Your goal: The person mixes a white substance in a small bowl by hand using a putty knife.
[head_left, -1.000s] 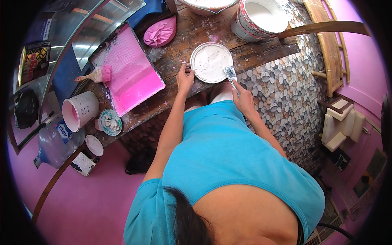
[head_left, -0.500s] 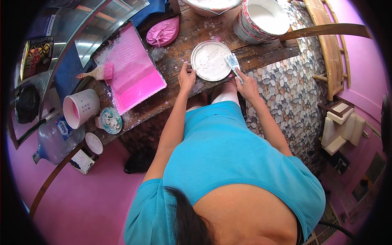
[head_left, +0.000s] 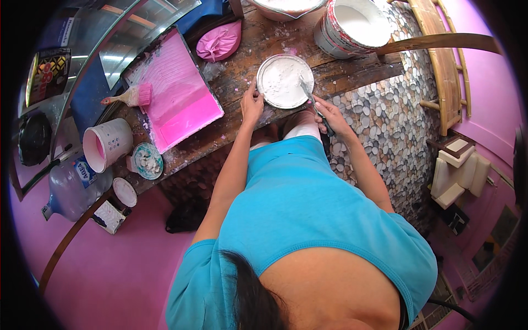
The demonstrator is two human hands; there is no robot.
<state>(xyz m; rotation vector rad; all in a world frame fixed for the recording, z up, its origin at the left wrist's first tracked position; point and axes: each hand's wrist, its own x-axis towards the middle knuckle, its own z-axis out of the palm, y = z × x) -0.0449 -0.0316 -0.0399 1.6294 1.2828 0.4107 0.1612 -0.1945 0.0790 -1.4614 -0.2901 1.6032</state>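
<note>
A round lid (head_left: 284,81) spread with white paste lies on the wooden bench. My left hand (head_left: 252,104) grips its near left rim. In my right hand (head_left: 330,114) is a putty knife (head_left: 309,94), its blade resting in the paste on the lid's right side. A white bucket of paste (head_left: 352,25) stands beyond the lid to the right.
A pink paint tray (head_left: 179,96) with a pink-bristled brush (head_left: 129,96) lies to the left. Nearby are a pink bag (head_left: 220,41), a white bucket with pink inside (head_left: 107,144), a small tin (head_left: 147,160), a water jug (head_left: 74,187), a pebble floor (head_left: 385,126) and wooden rails (head_left: 445,66).
The putty knife has swung from raised over the lid's right edge down into the paste. My left hand has stayed on the rim.
</note>
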